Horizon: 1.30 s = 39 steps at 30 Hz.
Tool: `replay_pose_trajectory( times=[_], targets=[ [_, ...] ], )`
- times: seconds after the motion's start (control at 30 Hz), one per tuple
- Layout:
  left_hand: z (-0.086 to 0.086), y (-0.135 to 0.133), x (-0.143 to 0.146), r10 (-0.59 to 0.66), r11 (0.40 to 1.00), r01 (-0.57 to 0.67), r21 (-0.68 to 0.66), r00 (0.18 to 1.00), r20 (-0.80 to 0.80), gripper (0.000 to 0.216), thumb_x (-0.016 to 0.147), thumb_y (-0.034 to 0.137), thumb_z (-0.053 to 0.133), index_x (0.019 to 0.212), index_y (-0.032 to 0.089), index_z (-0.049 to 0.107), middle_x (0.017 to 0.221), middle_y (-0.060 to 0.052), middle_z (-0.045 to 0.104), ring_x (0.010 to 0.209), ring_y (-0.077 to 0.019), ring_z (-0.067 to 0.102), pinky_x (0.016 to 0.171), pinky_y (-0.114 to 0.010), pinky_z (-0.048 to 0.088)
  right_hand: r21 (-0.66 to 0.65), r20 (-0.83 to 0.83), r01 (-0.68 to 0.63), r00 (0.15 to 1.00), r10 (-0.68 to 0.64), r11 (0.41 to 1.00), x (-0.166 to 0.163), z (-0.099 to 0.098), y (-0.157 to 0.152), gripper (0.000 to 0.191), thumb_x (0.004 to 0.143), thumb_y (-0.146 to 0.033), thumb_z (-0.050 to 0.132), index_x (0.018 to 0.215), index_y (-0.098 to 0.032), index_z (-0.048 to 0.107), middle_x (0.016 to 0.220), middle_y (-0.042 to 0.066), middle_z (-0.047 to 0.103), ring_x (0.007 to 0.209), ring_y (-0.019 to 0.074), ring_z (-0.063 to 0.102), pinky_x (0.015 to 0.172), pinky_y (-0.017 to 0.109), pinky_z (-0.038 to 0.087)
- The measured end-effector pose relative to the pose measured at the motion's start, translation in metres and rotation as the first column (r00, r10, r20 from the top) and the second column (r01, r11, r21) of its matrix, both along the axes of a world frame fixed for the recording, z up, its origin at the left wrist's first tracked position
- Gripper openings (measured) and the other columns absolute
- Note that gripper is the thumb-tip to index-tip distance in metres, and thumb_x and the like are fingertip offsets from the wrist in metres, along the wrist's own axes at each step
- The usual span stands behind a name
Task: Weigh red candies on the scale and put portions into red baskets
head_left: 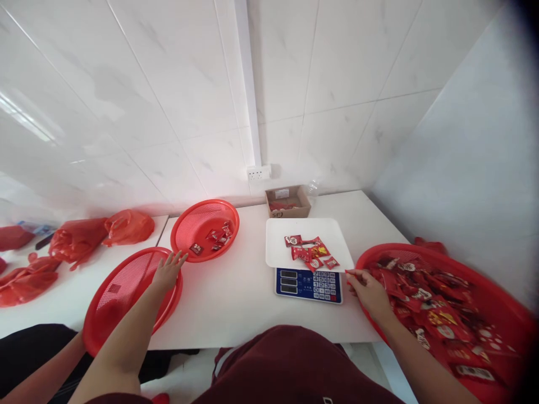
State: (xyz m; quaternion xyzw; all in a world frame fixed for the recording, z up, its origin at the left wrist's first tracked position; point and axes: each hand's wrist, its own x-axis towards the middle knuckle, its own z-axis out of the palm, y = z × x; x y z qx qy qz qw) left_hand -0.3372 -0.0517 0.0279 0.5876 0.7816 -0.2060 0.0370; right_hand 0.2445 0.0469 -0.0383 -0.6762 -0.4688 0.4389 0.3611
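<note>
My left hand (167, 270) lies with fingers spread on the far rim of an empty red mesh basket (122, 292) at the left. My right hand (367, 289) is closed in a pinch on a small red packet at the left rim of a big red basket (497, 303) full of red snack packets (438, 320). Between the hands stands a weighing scale (309, 284) with a white pan (278, 247) that carries several red packets (310, 251). A second red mesh basket (189, 221) behind my left hand holds a few packets.
A small open cardboard box (288, 201) sits against the tiled wall under a socket (258, 172). Red plastic bags (80, 235) lie on the table at far left. Another person's forearm (37, 376) shows at the bottom left edge. White tabletop (236, 303) lies between baskets and scale.
</note>
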Motion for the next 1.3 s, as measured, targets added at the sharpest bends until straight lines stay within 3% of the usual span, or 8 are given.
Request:
replay_pose_trajectory(
  times=[0.2, 0.4, 0.53, 0.63, 0.83, 1.1, 1.3],
  targets=[
    [0.0, 0.01, 0.01, -0.054, 0.998, 0.055, -0.006, 0.994, 0.09, 0.083, 0.068, 0.004, 0.054, 0.146, 0.026, 0.035, 0.154, -0.007, 0.033, 0.147, -0.0296, 0.013, 0.117, -0.051, 0.016, 0.011, 0.018, -0.011, 1.0, 0.011, 1.0, 0.002, -0.003, 0.0, 0.032, 0.067, -0.047, 0.061, 0.086, -0.021, 0.065, 0.062, 0.002, 0.066, 0.057, 0.019, 0.061, 0.057, 0.034, 0.052],
    [-0.005, 0.024, 0.014, 0.103, 0.994, -0.104, 0.016, 0.993, 0.065, 0.064, 0.074, 0.02, 0.054, 0.137, 0.021, 0.042, 0.15, -0.01, 0.037, 0.144, -0.031, 0.018, 0.109, -0.05, 0.031, 0.019, 0.037, -0.011, 0.999, 0.01, 1.0, 0.001, -0.001, -0.001, 0.032, 0.068, -0.048, 0.059, 0.085, -0.021, 0.064, 0.062, 0.002, 0.066, 0.057, 0.0192, 0.061, 0.057, 0.033, 0.051],
    [-0.002, 0.032, 0.008, 0.224, 0.974, -0.224, -0.016, 0.962, 0.156, 0.054, 0.074, 0.027, 0.058, 0.127, 0.021, 0.047, 0.145, -0.01, 0.041, 0.122, -0.0281, 0.051, 0.089, -0.036, 0.048, -0.006, 0.011, 0.003, 1.0, -0.003, 1.0, -0.001, 0.003, -0.002, 0.032, 0.067, -0.047, 0.06, 0.086, -0.022, 0.064, 0.062, 0.001, 0.066, 0.057, 0.0188, 0.062, 0.058, 0.033, 0.052],
    [0.003, 0.034, 0.004, 0.249, 0.969, -0.242, -0.056, 0.953, 0.174, 0.047, 0.079, 0.034, 0.058, 0.123, 0.022, 0.047, 0.144, -0.011, 0.042, 0.105, -0.0234, 0.062, 0.08, -0.032, 0.05, -0.013, -0.003, 0.025, 1.0, -0.025, 1.0, -0.002, 0.005, -0.002, 0.031, 0.066, -0.046, 0.061, 0.085, -0.022, 0.064, 0.06, 0.0, 0.065, 0.056, 0.0188, 0.061, 0.058, 0.033, 0.052],
    [0.004, 0.034, 0.002, 0.322, 0.947, -0.321, -0.03, 0.942, 0.098, 0.052, 0.087, 0.041, 0.05, 0.133, 0.019, 0.041, 0.14, -0.017, 0.045, 0.109, -0.0289, 0.061, 0.081, -0.036, 0.05, 0.0, -0.004, 0.018, 1.0, -0.018, 1.0, -0.001, 0.002, -0.002, 0.031, 0.066, -0.047, 0.06, 0.085, -0.022, 0.064, 0.061, 0.0, 0.065, 0.055, 0.0182, 0.061, 0.056, 0.033, 0.052],
    [0.0, 0.02, -0.007, 0.499, 0.863, -0.503, 0.043, 0.863, 0.08, 0.056, 0.094, 0.045, 0.034, 0.144, 0.021, 0.031, 0.145, -0.02, 0.04, 0.109, -0.0329, 0.062, 0.081, -0.042, 0.051, 0.005, 0.007, 0.005, 1.0, -0.005, 1.0, 0.0, -0.001, -0.001, 0.032, 0.067, -0.049, 0.06, 0.085, -0.022, 0.064, 0.06, 0.0, 0.065, 0.053, 0.0174, 0.059, 0.053, 0.032, 0.05],
    [-0.006, 0.014, 0.006, 0.547, 0.8, -0.578, 0.157, 0.812, 0.201, 0.063, 0.096, 0.041, 0.025, 0.151, 0.013, 0.014, 0.144, -0.03, 0.036, 0.107, -0.038, 0.063, 0.081, -0.047, 0.05, -0.013, 0.005, 0.009, 1.0, -0.009, 1.0, 0.0, 0.001, -0.001, 0.034, 0.066, -0.05, 0.06, 0.086, -0.022, 0.064, 0.06, 0.0, 0.064, 0.053, 0.0179, 0.059, 0.055, 0.032, 0.05]
  ],
)
